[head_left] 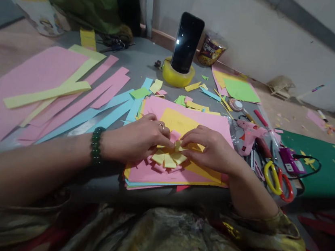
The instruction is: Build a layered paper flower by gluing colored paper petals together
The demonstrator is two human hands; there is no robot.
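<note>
A round paper flower with pale yellow petals over pink ones lies on a stack of coloured paper, whose top sheets are pink and yellow. My left hand, with a ring and a dark green bead bracelet, pinches at the flower's upper left edge. From the right, my right hand has its thumb and fingers closed on a small pale yellow paper piece at the flower's top. The fingertips of both hands nearly meet there. What lies under my left fingertips is hidden.
Pink, blue and yellow strips spread at the left. A phone stands in a yellow tape roll behind the stack, beside a snack cup. At the right lie a pink glue gun, scissors and a purple device.
</note>
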